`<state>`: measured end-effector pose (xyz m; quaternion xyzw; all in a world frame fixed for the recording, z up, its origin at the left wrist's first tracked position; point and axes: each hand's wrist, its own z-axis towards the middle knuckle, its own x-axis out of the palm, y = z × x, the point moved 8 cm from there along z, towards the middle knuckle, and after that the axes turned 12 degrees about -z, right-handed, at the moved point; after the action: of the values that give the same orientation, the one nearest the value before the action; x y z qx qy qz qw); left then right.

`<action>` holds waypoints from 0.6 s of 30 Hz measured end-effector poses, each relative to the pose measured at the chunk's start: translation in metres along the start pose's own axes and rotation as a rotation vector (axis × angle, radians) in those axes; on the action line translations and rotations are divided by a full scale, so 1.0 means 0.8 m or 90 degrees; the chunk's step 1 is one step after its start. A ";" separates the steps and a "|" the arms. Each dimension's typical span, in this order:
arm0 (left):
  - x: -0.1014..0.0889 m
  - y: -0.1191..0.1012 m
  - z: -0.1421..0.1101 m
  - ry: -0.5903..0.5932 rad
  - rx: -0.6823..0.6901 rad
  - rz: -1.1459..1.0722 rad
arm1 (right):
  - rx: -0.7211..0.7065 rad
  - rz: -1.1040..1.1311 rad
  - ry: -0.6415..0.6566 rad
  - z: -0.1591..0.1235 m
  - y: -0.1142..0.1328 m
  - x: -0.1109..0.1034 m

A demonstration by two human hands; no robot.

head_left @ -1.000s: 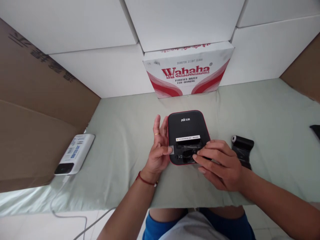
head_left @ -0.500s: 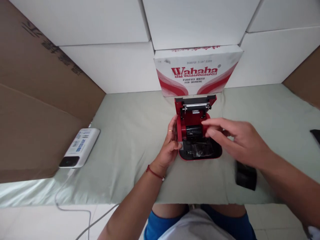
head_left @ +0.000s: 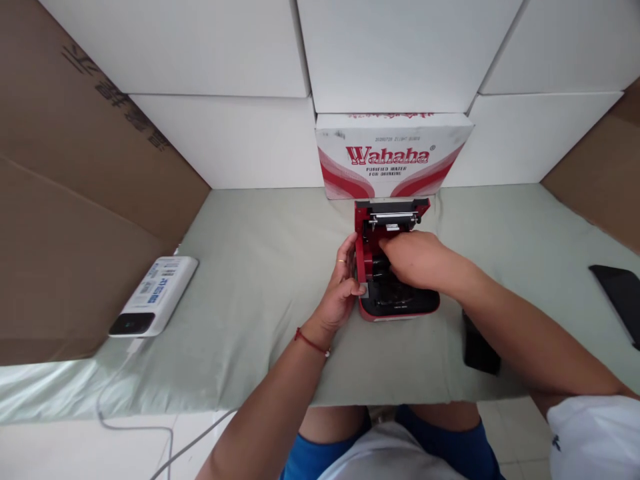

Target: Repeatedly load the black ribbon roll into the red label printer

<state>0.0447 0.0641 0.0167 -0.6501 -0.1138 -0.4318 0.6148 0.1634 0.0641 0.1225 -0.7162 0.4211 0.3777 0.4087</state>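
Observation:
A red and black label printer [head_left: 400, 307] sits on the cloth-covered table with its lid [head_left: 393, 207] raised. Inside it a shiny black roll [head_left: 381, 268] shows in part. My left hand [head_left: 343, 287] grips the printer's left side, the thumb on a grey patch at the front corner and the fingers along the wall. My right hand [head_left: 417, 259] reaches into the compartment from the right, over the roll's right end. Its fingers are bent together, and the hand covers what they touch.
Behind the printer a Wahaha water carton [head_left: 390, 157] leans on white boxes [head_left: 225, 140]. At left lies a white power bank [head_left: 155, 297] with a cable. A black object [head_left: 480, 343] lies under my right forearm, and a dark flat device [head_left: 620, 300] at far right.
My right hand has moved left and down into the printer's compartment, over the roll. My left hand keeps its hold on the printer's side. The camera view has shifted slightly.

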 end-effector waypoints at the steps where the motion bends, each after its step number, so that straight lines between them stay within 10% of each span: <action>1: 0.000 0.000 0.000 -0.002 0.000 -0.003 | 0.004 0.002 -0.004 -0.004 -0.004 0.002; 18: 0.009 -0.001 0.001 0.010 -0.028 0.038 | 0.008 0.023 0.017 -0.007 -0.009 0.014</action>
<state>0.0489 0.0624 0.0221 -0.6630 -0.0805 -0.4208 0.6139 0.1750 0.0580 0.1168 -0.7108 0.4417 0.3729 0.4006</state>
